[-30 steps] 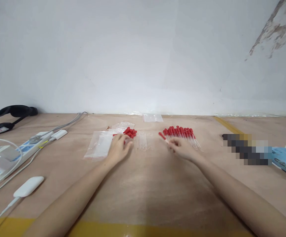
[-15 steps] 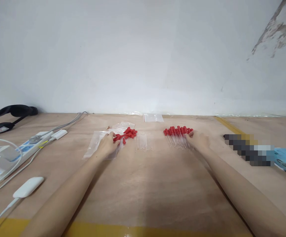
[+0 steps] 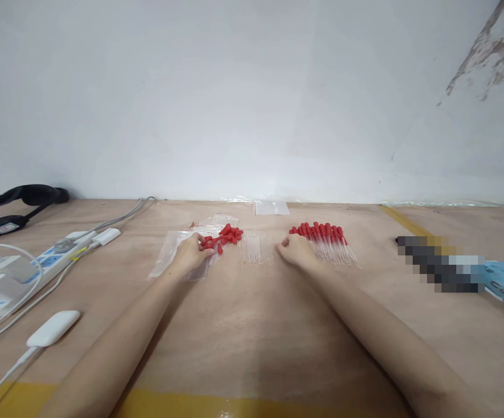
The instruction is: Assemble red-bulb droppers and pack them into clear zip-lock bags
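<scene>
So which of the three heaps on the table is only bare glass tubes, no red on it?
The middle heap of clear tubes, between the loose red bulbs and the red-capped droppers.

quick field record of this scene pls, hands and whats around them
left hand: left hand at the loose red bulbs, resting over a clear bag
right hand: right hand between the bare glass tubes and the row of red-capped droppers; grip cannot be told
surface: wooden table against a white wall
left side: power strip, white adapter, black strap
far edge: small clear bag
</scene>
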A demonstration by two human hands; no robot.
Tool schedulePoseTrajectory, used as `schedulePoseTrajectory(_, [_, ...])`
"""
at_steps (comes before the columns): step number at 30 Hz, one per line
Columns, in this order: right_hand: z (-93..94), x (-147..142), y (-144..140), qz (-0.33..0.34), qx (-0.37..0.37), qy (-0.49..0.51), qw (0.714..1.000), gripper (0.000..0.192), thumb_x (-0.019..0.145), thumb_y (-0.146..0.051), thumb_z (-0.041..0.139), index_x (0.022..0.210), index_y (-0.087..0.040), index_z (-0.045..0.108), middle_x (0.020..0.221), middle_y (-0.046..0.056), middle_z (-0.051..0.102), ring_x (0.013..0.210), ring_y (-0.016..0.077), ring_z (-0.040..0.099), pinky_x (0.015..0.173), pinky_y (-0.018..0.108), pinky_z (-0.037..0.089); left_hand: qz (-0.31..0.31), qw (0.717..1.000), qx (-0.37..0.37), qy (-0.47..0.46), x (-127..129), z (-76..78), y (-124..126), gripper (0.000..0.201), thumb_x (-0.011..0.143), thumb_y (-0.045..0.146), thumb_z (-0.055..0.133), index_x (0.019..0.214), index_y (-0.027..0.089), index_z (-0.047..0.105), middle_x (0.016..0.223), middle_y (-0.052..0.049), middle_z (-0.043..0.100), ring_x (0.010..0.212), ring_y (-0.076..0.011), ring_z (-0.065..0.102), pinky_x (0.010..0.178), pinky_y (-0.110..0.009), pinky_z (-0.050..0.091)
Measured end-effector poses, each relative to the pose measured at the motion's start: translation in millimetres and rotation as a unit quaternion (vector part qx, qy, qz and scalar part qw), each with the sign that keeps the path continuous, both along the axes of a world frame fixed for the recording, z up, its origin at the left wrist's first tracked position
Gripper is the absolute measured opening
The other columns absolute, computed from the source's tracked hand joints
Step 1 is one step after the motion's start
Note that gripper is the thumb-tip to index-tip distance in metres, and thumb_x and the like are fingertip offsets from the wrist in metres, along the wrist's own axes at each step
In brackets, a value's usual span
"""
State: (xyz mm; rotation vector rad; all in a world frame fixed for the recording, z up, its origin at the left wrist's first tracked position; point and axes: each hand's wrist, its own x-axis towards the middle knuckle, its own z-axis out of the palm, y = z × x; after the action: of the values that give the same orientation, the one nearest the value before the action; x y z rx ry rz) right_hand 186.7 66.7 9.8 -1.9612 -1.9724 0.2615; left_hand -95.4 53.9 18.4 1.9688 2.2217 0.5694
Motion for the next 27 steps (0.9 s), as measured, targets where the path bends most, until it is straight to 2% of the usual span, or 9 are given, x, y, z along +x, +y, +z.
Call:
schedulePoseTrajectory(5, [-5.9, -20, 12, -0.014, -0.028, -0.014, 0.999, 0.033, 0.075, -0.044, 0.048, 0.077, -0.016, 0.066, 0.085, 0.013, 0.065, 0.086, 0.0272, 0.059, 0.076, 0.04, 0.037, -0.001, 0.999, -0.013, 0.04, -5, 10.7, -2, 0.035, 0.067, 0.035, 0.063, 0.094, 0.016, 0.054, 0.087, -0.007, 0.065, 0.077, -0.0214, 0.061, 0.06, -0.025, 0.041])
schedulePoseTrajectory(10, [-4.8, -26, 19, -0.02, -0.049, -0.022, 0.998, 0.031, 0.074, -0.038, 0.05, 0.085, -0.014, 0.066, 0.09, 0.016, 0.065, 0.089, 0.0298, 0.059, 0.078, 0.044, 0.037, 0.022, 0.995, -0.017, 0.092, -10, 22.3, -3, 0.027, 0.068, 0.024, 0.06, 0.093, 0.016, 0.058, 0.087, -0.01, 0.066, 0.085, -0.0262, 0.059, 0.068, -0.03, 0.042])
schedulePoseTrajectory(13, [-0.9, -29, 19, -0.022, -0.055, -0.023, 0.998, 0.029, 0.073, -0.031, 0.05, 0.088, -0.012, 0.065, 0.092, 0.018, 0.064, 0.089, 0.0302, 0.059, 0.076, 0.042, 0.038, 0.025, 0.993, 0.018, 0.112, -3, 25.9, -6, 0.022, 0.073, 0.021, 0.052, 0.094, 0.017, 0.06, 0.094, -0.011, 0.064, 0.092, -0.0278, 0.057, 0.073, -0.032, 0.042])
schedulePoseTrajectory(15, [2.7, -30, 16, -0.016, -0.05, -0.021, 0.998, 0.026, 0.075, -0.03, 0.049, 0.085, -0.012, 0.064, 0.089, 0.018, 0.064, 0.088, 0.0296, 0.059, 0.074, 0.04, 0.039, -0.017, 0.994, 0.06, 0.093, 10, 25.1, -10, 0.022, 0.076, 0.021, 0.048, 0.093, 0.019, 0.061, 0.097, -0.009, 0.063, 0.091, -0.0256, 0.058, 0.074, -0.031, 0.042])
schedulePoseTrajectory(17, [5.6, -29, 8, -0.002, -0.031, -0.018, 0.999, 0.026, 0.078, -0.031, 0.045, 0.082, -0.013, 0.063, 0.086, 0.017, 0.065, 0.086, 0.028, 0.059, 0.072, 0.038, 0.039, -0.083, 0.993, 0.083, 0.025, 29, 20.4, -17, 0.021, 0.077, 0.023, 0.048, 0.092, 0.019, 0.062, 0.093, -0.007, 0.064, 0.085, -0.0221, 0.059, 0.073, -0.029, 0.043])
schedulePoseTrajectory(20, [3.1, -20, -12, 0.027, 0.03, -0.005, 0.999, 0.03, 0.085, -0.031, 0.034, 0.089, -0.013, 0.058, 0.087, 0.015, 0.063, 0.084, 0.0239, 0.059, 0.072, 0.035, 0.038, -0.189, 0.971, 0.114, -0.093, 59, 5.3, -31, 0.02, 0.079, 0.026, 0.048, 0.09, 0.017, 0.062, 0.089, -0.005, 0.064, 0.081, -0.019, 0.059, 0.07, -0.026, 0.043])
schedulePoseTrajectory(22, [-4.7, -9, -29, 0.075, 0.112, 0.024, 0.991, 0.027, 0.087, -0.029, 0.032, 0.091, -0.014, 0.054, 0.085, 0.012, 0.063, 0.079, 0.0209, 0.058, 0.07, 0.032, 0.039, -0.221, 0.958, 0.111, -0.148, 77, -7.2, -42, 0.022, 0.08, 0.03, 0.048, 0.09, 0.016, 0.061, 0.085, -0.004, 0.064, 0.074, -0.017, 0.058, 0.065, -0.025, 0.043])
schedulePoseTrajectory(24, [-14.8, 6, -47, 0.153, 0.192, 0.058, 0.968, 0.022, 0.087, -0.028, 0.034, 0.087, -0.016, 0.052, 0.079, 0.009, 0.062, 0.074, 0.0187, 0.058, 0.07, 0.031, 0.04, -0.242, 0.951, 0.065, -0.18, 90, -18.4, -52, 0.023, 0.081, 0.034, 0.047, 0.087, 0.017, 0.062, 0.076, -0.002, 0.064, 0.065, -0.0149, 0.056, 0.058, -0.024, 0.042])
schedulePoseTrajectory(27, [-26.3, 25, -68, 0.219, 0.236, 0.063, 0.945, 0.02, 0.086, -0.027, 0.037, 0.085, -0.018, 0.054, 0.077, 0.007, 0.062, 0.073, 0.0179, 0.057, 0.071, 0.031, 0.041, -0.285, 0.935, 0.044, -0.208, 102, -27.7, -61, 0.024, 0.083, 0.035, 0.046, 0.085, 0.017, 0.062, 0.074, -0.002, 0.062, 0.063, -0.0132, 0.053, 0.057, -0.023, 0.04])
